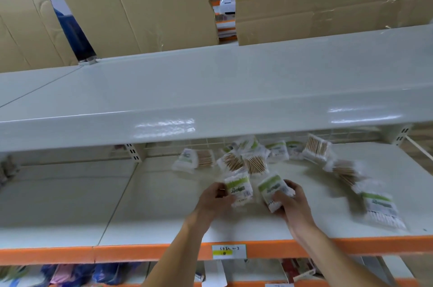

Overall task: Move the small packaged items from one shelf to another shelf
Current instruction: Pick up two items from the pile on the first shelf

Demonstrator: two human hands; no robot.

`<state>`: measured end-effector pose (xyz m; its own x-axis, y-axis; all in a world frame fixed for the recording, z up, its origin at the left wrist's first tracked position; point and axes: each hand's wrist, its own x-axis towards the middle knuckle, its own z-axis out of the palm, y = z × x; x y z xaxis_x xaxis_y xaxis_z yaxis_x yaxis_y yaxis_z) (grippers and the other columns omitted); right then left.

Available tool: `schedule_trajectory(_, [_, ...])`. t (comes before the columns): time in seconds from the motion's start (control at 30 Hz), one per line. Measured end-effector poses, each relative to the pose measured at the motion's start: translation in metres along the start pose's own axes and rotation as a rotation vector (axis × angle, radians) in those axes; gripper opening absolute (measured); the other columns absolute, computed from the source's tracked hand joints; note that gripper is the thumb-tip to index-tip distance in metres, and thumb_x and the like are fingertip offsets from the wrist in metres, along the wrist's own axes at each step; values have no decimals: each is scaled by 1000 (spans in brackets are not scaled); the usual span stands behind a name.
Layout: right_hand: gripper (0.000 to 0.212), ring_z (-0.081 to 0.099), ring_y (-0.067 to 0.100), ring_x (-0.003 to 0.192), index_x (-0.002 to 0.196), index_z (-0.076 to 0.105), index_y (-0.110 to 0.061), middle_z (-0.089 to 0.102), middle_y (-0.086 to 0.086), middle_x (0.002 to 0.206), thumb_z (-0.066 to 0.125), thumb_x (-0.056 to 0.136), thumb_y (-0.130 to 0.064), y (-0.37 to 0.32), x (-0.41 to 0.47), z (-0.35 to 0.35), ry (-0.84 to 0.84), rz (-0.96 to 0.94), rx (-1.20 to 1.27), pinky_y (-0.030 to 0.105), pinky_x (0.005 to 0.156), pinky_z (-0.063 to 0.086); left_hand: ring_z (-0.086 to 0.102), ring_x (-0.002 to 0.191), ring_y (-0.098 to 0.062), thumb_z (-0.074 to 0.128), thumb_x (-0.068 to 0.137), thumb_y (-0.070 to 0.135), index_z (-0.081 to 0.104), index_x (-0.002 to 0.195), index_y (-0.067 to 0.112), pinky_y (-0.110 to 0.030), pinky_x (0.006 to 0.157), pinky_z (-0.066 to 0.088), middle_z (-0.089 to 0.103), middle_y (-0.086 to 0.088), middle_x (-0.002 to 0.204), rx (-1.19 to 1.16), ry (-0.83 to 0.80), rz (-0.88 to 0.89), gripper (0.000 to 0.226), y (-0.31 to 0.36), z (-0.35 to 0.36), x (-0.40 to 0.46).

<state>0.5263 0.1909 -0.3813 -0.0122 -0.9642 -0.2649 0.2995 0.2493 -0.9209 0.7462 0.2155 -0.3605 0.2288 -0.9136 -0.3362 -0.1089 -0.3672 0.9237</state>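
Observation:
Several small clear packets of cotton swabs with green-and-white labels lie scattered on the middle shelf (164, 211), most toward its back and right. My left hand (214, 197) grips one packet (239, 189) by its left side, just above the shelf. My right hand (291, 202) holds a second packet (273, 189), fingers curled round its lower edge. The two packets sit side by side. A heap of packets (248, 160) lies right behind them. Another packet (380, 207) rests near the front right.
A white upper shelf (210, 90) overhangs the middle one, with cardboard boxes (131, 5) standing behind it. The middle shelf has an orange front edge (117, 254) carrying a price label (229, 251). Below it, coloured goods (77, 272) fill a lower shelf.

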Motion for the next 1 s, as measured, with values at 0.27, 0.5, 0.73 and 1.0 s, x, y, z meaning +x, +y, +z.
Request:
schedule_trajectory(0.27, [18, 65, 36, 79, 99, 68, 2, 68, 28, 91, 60, 84, 8, -5, 3, -2, -30, 55, -9, 46, 70, 51, 65, 80, -10, 76, 81, 12, 64, 104, 14, -18, 64, 54, 69, 1, 94, 83, 72, 3, 27, 7, 11, -10])
schedule_trajectory(0.5, [27, 76, 23, 79, 97, 72, -12, 78, 7, 88, 82, 74, -4, -11, -10, 17, -235, 29, -194, 28, 61, 60, 57, 66, -14, 72, 82, -7, 57, 98, 8, -19, 52, 47, 61, -3, 81, -47, 207, -23, 27, 9, -2, -35])
schedule_trajectory(0.73, [27, 66, 9, 59, 88, 64, -12, 70, -4, 68, 84, 70, -9, -30, -15, 51, -425, -33, -547, 21, 48, 46, 54, 62, -9, 72, 83, -2, 59, 102, 9, -11, 46, 40, 63, 0, 79, -58, 374, -1, 26, 8, -47, -75])
schedule_trajectory(1.0, [30, 69, 21, 76, 94, 67, -16, 73, 0, 76, 87, 72, -17, -27, -23, 115, -603, -47, -663, 24, 55, 54, 60, 77, -11, 71, 88, 6, 56, 121, 7, -16, 56, 45, 65, 0, 94, -43, 453, -51, 36, 11, -127, -119])
